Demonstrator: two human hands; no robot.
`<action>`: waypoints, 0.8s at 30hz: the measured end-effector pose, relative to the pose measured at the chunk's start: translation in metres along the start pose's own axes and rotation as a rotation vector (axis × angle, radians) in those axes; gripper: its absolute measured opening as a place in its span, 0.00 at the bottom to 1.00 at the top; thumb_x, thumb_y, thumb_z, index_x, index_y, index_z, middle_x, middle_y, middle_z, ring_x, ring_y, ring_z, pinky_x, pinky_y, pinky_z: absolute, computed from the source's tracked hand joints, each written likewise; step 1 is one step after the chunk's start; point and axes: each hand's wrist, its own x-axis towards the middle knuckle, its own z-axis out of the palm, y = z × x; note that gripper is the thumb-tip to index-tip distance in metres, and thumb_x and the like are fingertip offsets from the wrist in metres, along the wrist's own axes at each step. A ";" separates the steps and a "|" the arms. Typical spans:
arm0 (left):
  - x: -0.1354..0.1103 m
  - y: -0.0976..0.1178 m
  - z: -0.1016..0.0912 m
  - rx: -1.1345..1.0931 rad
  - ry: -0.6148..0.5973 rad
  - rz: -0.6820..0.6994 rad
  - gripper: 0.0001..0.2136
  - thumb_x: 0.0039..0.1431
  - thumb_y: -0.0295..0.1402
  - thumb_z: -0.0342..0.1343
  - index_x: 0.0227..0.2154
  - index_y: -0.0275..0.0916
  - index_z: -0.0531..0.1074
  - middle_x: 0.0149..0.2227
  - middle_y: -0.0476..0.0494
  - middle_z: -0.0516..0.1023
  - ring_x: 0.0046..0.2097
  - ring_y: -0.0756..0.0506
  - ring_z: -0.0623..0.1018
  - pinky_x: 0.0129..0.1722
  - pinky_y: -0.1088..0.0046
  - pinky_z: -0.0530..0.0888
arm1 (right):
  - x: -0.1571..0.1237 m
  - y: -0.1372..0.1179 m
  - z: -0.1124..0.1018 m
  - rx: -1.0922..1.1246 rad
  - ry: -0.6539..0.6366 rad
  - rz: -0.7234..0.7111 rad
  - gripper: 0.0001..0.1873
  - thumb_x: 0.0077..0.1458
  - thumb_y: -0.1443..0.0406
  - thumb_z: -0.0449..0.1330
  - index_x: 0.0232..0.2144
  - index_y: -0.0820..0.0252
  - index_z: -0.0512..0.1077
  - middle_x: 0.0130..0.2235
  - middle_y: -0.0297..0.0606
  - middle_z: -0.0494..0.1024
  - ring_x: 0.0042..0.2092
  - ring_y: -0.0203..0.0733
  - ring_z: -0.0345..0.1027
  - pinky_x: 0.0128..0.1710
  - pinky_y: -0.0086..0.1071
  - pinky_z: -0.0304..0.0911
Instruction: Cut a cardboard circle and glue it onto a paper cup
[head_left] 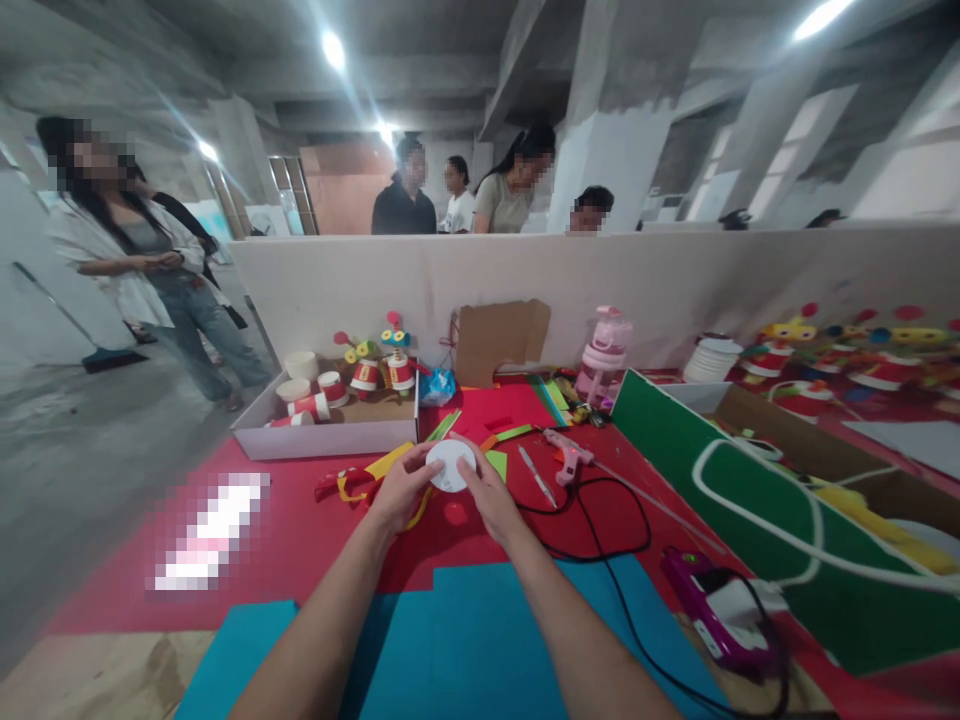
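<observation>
Above the red tabletop, both hands hold a white round disc point(452, 463) with its flat face turned up toward me. My left hand point(405, 485) grips its left edge, the thumb resting on the face. On the opposite edge, my right hand point(486, 490) is closed the same way. Faint marks show on the disc; its underside is hidden. Just left of the hands lie red scissors point(345, 484) and yellow paper strips. To the right are a white pen point(538, 476) and a pink glue gun point(570, 457) with a black cord.
A white box point(330, 441) with paper cups and two cup figures stands at the left. Blue sheets point(472, 630) lie in front. A green-sided box point(735, 500) and a purple power strip point(712, 610) are at right. A pink bottle point(604, 350) stands behind; people are beyond the partition.
</observation>
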 end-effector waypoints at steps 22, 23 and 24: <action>-0.005 -0.013 0.007 0.408 -0.077 0.114 0.25 0.57 0.43 0.57 0.55 0.38 0.70 0.57 0.40 0.73 0.57 0.38 0.70 0.57 0.63 0.66 | 0.003 0.011 -0.006 -0.185 0.020 -0.055 0.19 0.58 0.51 0.57 0.48 0.52 0.69 0.47 0.36 0.76 0.49 0.44 0.70 0.50 0.35 0.65; -0.003 -0.016 0.006 0.377 -0.073 0.113 0.25 0.56 0.43 0.58 0.55 0.38 0.70 0.57 0.40 0.73 0.57 0.38 0.70 0.57 0.64 0.67 | 0.003 0.010 -0.005 -0.174 0.012 -0.050 0.19 0.58 0.51 0.57 0.48 0.52 0.69 0.48 0.36 0.76 0.49 0.44 0.70 0.50 0.35 0.66; -0.001 -0.018 0.004 0.340 -0.072 0.109 0.25 0.55 0.43 0.60 0.54 0.38 0.71 0.56 0.40 0.73 0.57 0.38 0.70 0.56 0.64 0.67 | 0.003 0.009 -0.005 -0.163 0.004 -0.046 0.19 0.58 0.51 0.57 0.48 0.52 0.69 0.48 0.36 0.76 0.49 0.44 0.70 0.49 0.35 0.66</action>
